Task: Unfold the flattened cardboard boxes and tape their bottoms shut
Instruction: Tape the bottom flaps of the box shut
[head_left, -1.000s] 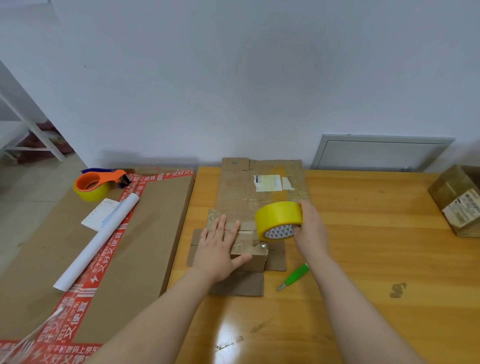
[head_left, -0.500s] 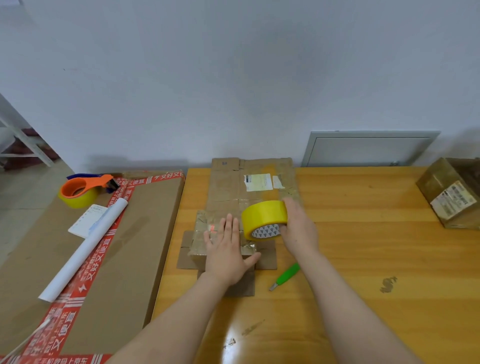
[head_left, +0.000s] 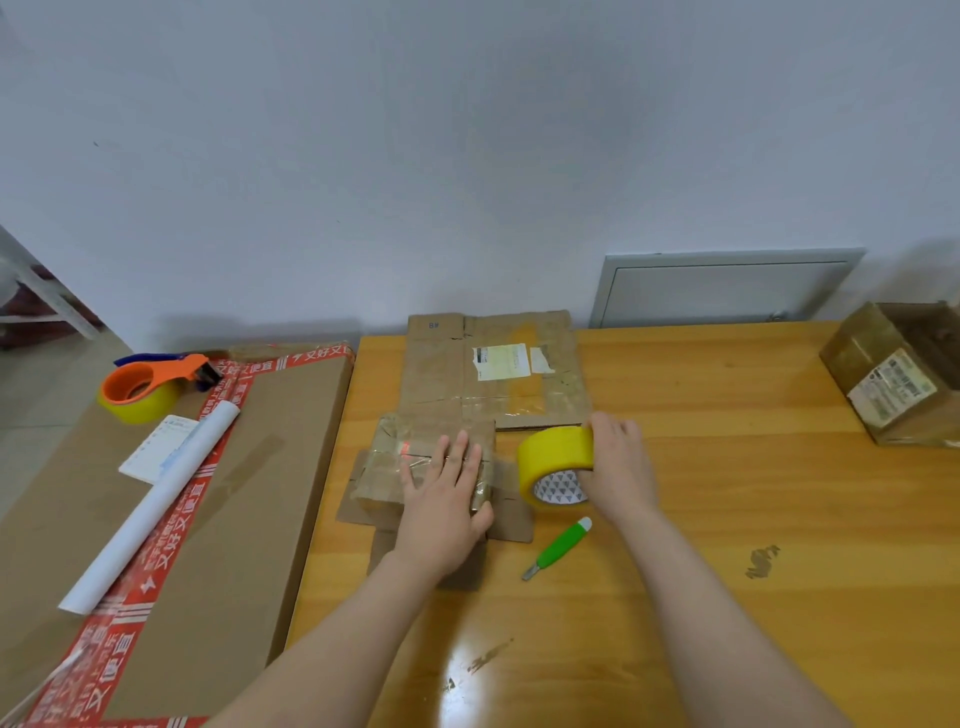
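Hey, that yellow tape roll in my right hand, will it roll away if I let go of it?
Probably: the yellow tape roll is on edge, rim down, so it could roll across the smooth table. It looks stiff and fairly light, since the right hand holds it alone.

Mid-table (head_left: 727, 519), small box (head_left: 395, 467) under the left hand (head_left: 441, 499), flattened box (head_left: 467, 374) just behind it, tape roll (head_left: 553, 462) just to its right in the right hand (head_left: 618, 473), knife (head_left: 558, 548) in front of the roll. At the table's far right, another box (head_left: 893, 374). Left of the table, large flat carton (head_left: 260, 467) bearing a tape dispenser (head_left: 145, 387) and, nearer, a paper roll (head_left: 156, 499).
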